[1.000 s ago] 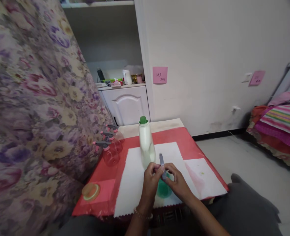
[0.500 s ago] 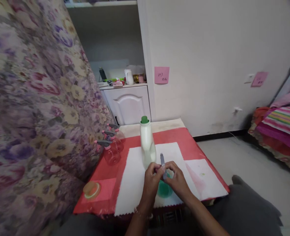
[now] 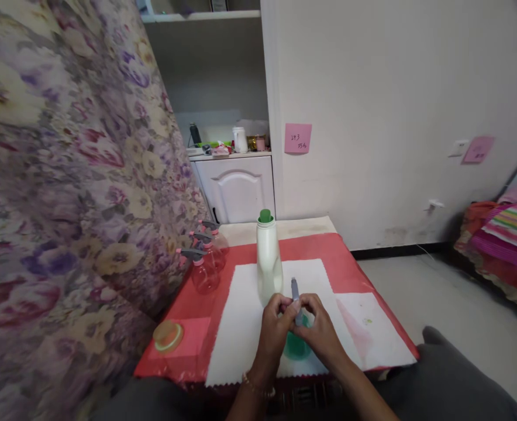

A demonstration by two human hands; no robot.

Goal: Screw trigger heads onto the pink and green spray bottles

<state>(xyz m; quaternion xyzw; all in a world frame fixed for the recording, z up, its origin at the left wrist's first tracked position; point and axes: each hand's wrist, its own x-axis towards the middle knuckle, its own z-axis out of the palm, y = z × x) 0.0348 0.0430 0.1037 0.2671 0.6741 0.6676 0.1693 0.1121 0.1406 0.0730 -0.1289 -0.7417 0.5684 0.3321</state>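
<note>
A small clear spray bottle [image 3: 297, 346] with green liquid in it stands on a white cloth [image 3: 232, 339] before me. Its grey trigger head [image 3: 295, 289] points away from me, partly covered by my fingers. My left hand [image 3: 276, 327] is closed at the left side of that head, thumb and fingers pinched together. From the right, my right hand [image 3: 320, 332] curls its fingers around the same head and neck. Just beyond my hands a tall pale green jug bottle [image 3: 267, 257] stands upright, a green stopper-like piece [image 3: 265, 216] at its mouth.
Several clear spray bottles [image 3: 206, 278] with grey-and-pink heads stand at the table's left edge. A round amber lidded container [image 3: 168, 335] sits front left on the red cover [image 3: 188, 304]. On the right lies a stained white sheet [image 3: 376, 330]. A floral curtain [image 3: 83, 222] hangs close on the left.
The whole view has shifted slightly, so things appear a little farther right and lower. Both hands keep their hold on the spray bottle's head, with little visible change of grip.
</note>
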